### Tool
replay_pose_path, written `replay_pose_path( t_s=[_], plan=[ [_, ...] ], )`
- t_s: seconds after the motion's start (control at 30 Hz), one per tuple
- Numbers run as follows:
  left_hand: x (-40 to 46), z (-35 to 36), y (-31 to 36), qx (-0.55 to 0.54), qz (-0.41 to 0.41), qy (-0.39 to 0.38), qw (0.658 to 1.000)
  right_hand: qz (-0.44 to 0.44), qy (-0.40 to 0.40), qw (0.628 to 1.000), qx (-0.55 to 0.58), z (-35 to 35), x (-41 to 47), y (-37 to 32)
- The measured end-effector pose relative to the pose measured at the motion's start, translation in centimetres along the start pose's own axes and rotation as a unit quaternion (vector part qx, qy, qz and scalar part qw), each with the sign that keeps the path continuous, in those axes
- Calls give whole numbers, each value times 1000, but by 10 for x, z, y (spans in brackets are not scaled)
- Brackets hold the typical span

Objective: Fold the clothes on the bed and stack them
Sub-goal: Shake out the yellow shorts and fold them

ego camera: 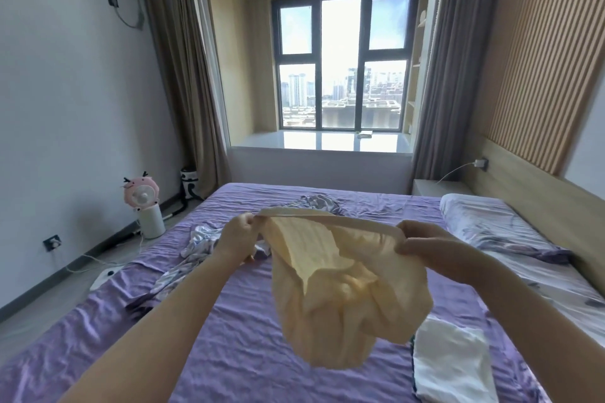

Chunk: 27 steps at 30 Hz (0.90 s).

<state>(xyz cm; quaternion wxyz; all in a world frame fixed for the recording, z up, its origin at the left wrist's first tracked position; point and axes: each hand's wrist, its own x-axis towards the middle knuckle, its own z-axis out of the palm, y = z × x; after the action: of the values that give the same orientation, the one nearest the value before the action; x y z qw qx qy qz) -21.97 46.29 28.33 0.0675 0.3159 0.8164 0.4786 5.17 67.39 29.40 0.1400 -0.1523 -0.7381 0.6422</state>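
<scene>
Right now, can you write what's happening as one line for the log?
step: folding | left hand: pinches yellow garment | right hand: grips it | garment: held above bed | white folded cloth: on bed

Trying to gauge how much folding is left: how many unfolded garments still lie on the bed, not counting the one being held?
2 that I can tell: a patterned garment behind the left hand, and a crumpled striped one farther back, mid-bed. The held yellow garment may hide more.

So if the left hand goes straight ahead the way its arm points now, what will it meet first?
Probably the patterned white-and-purple clothes lying crumpled on the purple bed, just past the left hand, which pinches the yellow garment. Depth is unclear, so it might pass above them.
</scene>
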Motion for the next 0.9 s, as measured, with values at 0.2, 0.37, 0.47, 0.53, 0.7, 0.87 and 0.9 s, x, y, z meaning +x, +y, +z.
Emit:
replay_pose_path(
  t_s=[0.2, 0.37, 0.47, 0.53, 0.7, 0.87, 0.9],
  plan=[
    [-9, 1, -4, -93, -112, 5, 989, 85, 265, 860, -428, -8, 14, 27],
    [-14, -10, -12, -251, -261, -15, 932, 198, 229, 953, -21, -1, 10, 38],
    [-9, -26, -19, -138, -199, -77, 967, 202, 128, 968, 74, 11, 8, 30],
    [-4, -35, -19, -80, -158, -151, 973, 184, 84, 973, 106, 20, 9, 18],
    [15, -54, -19, 91, -19, -111, 989, 133, 192, 935, -267, 39, 28, -11],
    [31, -89, -31, 302, 62, -24, 951, 46, 291, 848, -441, 50, 45, -26],
    [32, -92, -33, 299, 69, -31, 951, 54, 266, 897, -349, 58, 49, -31]
  ],
)
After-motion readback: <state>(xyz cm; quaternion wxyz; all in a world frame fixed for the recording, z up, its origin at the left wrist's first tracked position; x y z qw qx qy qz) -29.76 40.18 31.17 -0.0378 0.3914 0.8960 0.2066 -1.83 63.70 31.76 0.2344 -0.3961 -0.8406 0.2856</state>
